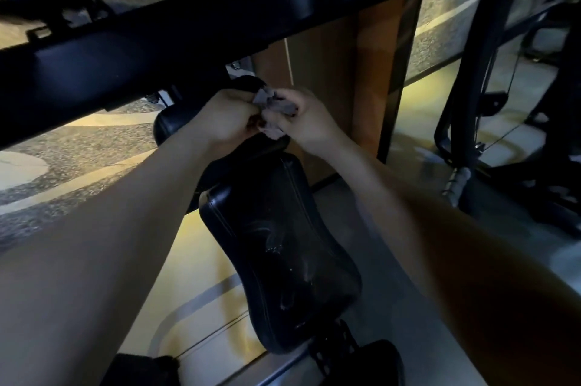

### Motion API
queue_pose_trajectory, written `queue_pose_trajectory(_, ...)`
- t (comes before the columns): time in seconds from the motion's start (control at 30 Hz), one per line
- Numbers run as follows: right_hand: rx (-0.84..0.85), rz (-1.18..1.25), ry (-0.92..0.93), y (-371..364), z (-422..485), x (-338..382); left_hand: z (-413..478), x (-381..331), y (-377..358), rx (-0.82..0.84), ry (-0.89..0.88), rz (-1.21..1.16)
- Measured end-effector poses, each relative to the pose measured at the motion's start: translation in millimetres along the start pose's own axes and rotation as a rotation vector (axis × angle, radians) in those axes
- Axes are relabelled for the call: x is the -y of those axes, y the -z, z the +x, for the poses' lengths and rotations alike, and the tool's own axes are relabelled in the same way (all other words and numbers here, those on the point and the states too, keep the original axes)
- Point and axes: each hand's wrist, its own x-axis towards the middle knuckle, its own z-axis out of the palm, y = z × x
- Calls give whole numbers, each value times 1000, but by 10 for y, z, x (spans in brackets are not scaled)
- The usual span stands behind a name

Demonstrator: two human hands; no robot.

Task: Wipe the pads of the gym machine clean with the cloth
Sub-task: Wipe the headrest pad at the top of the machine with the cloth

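At frame centre, we are clenching the crumpled cloth (273, 107) between our left hand (228, 118) and right hand (309, 121), above the black pad (283, 253).

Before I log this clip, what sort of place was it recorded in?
Most likely a gym. A black seat pad sits below, a cable machine stands at the right, and the left hand and right hand grip a cloth over the pad's far end.
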Motion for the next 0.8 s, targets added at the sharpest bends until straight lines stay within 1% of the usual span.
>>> queue_pose_trajectory(0.07, -6, -68, 76, -27, 23, -16, -11, -26, 51, 24, 23, -91)
queue_pose_trajectory(0.17, -32, -191, 144, -164, 66, 33, -66, -35, 129, -13, 22, -118)
queue_pose_trajectory(0.23, -57, -237, 199, -246, 80, 67, -124, -45, 172, -26, 4, -96)
queue_pose_trajectory(0.37, -143, -304, 286, -352, 141, 67, -212, -104, 324, -133, -33, -21)
queue_pose_trajectory(0.4, -199, -322, 298, -350, 183, 62, -212, -107, 394, -175, -69, 44)
queue_pose_trajectory(0.43, -274, -344, 311, -328, 235, 60, -218, -109, 472, -234, -112, 176)
queue_pose_trajectory(0.5, -403, -399, 316, -266, 359, 36, -258, -113, 636, -376, -172, 517)
queue_pose_trajectory(0.53, -400, -445, 306, -254, 406, 11, -297, -110, 704, -427, -183, 649)
queue_pose_trajectory(0.57, -346, -499, 290, -266, 426, -16, -332, -98, 765, -449, -182, 765)
queue_pose_trajectory(0.63, -215, -564, 244, -316, 408, -101, -367, -47, 851, -434, -134, 1018)
queue_pose_trajectory(0.67, -193, -557, 234, -336, 381, -144, -383, -9, 877, -398, -78, 1117)
queue_pose_trajectory(0.7, -205, -530, 247, -350, 363, -168, -408, 24, 879, -363, -26, 1164)
queue_pose_trajectory(0.73, -238, -498, 271, -361, 367, -176, -427, 74, 880, -346, 16, 1158)
queue_pose_trajectory(0.8, -319, -462, 294, -389, 426, -132, -447, 184, 900, -369, 18, 1119)
